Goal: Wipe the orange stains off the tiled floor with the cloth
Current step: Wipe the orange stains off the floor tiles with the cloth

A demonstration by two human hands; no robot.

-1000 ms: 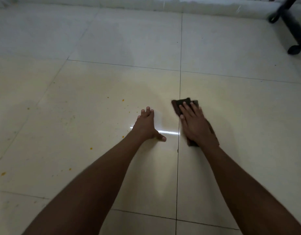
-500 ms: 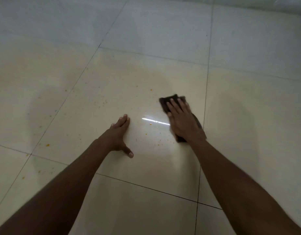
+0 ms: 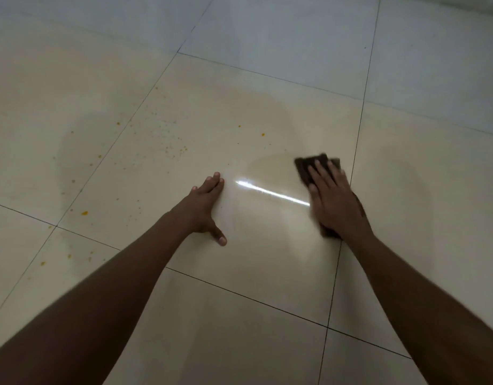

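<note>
Since a second ago, both hands sit on another part of the tiled floor (image 3: pixel 267 259), with more orange stains (image 3: pixel 84 213) visible at left. Right hand (image 3: pixel 333 201) presses flat, fingers straight, on the dark cloth (image 3: pixel 305 165) beside a grout line. Left hand (image 3: pixel 203 207) rests spread on bare tile, holding nothing.

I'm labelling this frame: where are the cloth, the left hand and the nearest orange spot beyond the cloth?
cloth (image 3: pixel 309 162), head view, far edge past the fingertips.
left hand (image 3: pixel 202 205), head view, its back.
orange spot (image 3: pixel 263 134), head view, its centre.
</note>
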